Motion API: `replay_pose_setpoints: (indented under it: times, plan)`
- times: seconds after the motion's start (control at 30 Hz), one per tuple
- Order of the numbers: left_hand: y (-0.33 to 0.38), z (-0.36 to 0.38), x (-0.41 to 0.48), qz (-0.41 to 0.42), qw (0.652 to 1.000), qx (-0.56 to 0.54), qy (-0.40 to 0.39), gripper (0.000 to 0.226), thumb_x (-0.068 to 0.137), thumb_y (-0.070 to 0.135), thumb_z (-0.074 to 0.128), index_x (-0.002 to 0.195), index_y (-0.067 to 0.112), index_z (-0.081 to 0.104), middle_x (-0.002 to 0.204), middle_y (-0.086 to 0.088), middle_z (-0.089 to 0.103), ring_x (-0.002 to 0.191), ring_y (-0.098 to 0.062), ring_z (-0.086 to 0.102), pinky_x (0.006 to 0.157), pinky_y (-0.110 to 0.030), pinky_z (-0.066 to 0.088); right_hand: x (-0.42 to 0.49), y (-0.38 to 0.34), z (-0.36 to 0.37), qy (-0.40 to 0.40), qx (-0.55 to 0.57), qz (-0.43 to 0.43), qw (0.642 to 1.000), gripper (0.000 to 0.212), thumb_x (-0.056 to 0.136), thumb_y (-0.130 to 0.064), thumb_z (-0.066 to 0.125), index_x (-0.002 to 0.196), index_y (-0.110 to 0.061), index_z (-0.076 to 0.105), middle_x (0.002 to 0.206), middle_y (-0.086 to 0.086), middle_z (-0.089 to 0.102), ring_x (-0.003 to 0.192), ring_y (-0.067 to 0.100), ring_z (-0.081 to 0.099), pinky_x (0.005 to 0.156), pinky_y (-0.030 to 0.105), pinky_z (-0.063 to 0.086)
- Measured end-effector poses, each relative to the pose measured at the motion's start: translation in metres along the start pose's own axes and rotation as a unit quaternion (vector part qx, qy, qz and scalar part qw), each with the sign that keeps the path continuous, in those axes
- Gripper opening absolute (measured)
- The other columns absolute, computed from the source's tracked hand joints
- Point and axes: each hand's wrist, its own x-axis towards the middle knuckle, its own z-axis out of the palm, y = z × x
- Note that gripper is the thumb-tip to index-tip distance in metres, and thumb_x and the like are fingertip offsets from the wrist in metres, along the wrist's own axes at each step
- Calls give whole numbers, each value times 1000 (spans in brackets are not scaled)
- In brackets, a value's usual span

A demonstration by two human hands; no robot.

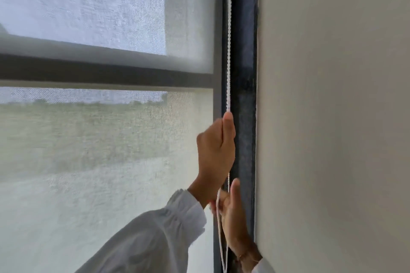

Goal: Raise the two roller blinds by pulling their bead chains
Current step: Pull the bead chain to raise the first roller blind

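A sheer white roller blind [99, 144] covers the window on the left. A white bead chain [229, 51] hangs along the dark window frame at the blind's right edge. My left hand [216, 153] is closed around the chain, thumb pointing up. Just below it, my right hand [233, 213] also grips the chain, and the loose loop falls past it to the bottom of the view. Both arms wear white sleeves. Only one blind shows.
A dark horizontal window bar [106, 71] shows through the blind. The dark vertical frame [244, 73] stands between blind and a plain grey wall [332, 117] that fills the right half.
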Motion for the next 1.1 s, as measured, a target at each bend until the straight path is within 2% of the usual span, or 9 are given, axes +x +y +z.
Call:
replay_pose_setpoints:
  times: [0.13,0.3,0.43,0.57,0.67,0.73,0.8,0.97,1.1]
  plan:
    - [21,-13,-36,-43,998,16,-33,47,91,39,39,55,10,45,43,4,40,48,-17,47,40,-16,33,12,-74,-18,-95,112,33,989,72,83,-67,8,96,-24,64,102,-3,69,107,20,58,102,41,36]
    - [36,-23,-104,3,984,125,-125,51,92,54,20,57,20,36,46,11,27,43,-10,34,40,-9,22,15,-183,-14,-125,155,-50,979,61,93,-55,24,97,-7,62,72,3,69,69,16,66,69,31,52]
    - [51,-32,-159,-19,975,147,-167,45,93,52,23,60,22,31,59,0,37,44,-9,29,43,-14,22,-14,-231,0,31,62,-143,987,52,92,-48,42,49,-19,40,45,1,29,36,15,24,41,28,18]
    - [72,-43,-153,-177,969,35,-169,46,87,58,31,56,27,46,49,9,44,48,-6,39,49,-18,30,-39,-232,1,124,-23,-253,959,55,86,-51,43,44,-21,26,48,-1,26,53,28,23,52,41,28]
    - [81,-44,-113,-279,949,-90,-114,60,79,68,24,98,25,62,82,7,60,75,-8,58,62,-17,45,-57,-224,-6,129,-13,-264,956,54,84,-54,42,40,-24,31,45,-4,27,52,28,25,53,43,30]
    - [97,-44,-73,-302,939,-140,-87,60,90,54,20,126,14,46,114,-3,57,104,-22,58,83,-25,49,-75,-201,-10,119,-1,-244,963,53,87,-52,43,43,-24,32,47,2,29,48,25,25,52,40,29]
    - [123,-45,-29,-274,945,-155,-91,49,97,37,18,129,8,42,122,-9,54,113,-27,54,94,-34,45,-93,-164,-11,105,10,-212,972,53,88,-51,45,44,-23,35,44,-2,30,44,16,26,49,33,28]
    - [166,-28,56,-232,958,-118,-117,32,96,39,31,89,16,53,83,-5,55,72,-15,54,64,-24,46,-108,-83,0,93,-72,-191,974,61,79,-65,40,50,-12,47,41,-5,38,44,10,29,45,22,27]
    - [140,-8,63,-156,986,-48,35,46,96,33,36,53,24,50,37,10,40,44,-12,36,47,-28,29,-94,-75,7,41,-82,-158,983,53,84,-54,42,46,-18,46,36,-6,40,41,11,32,45,17,26]
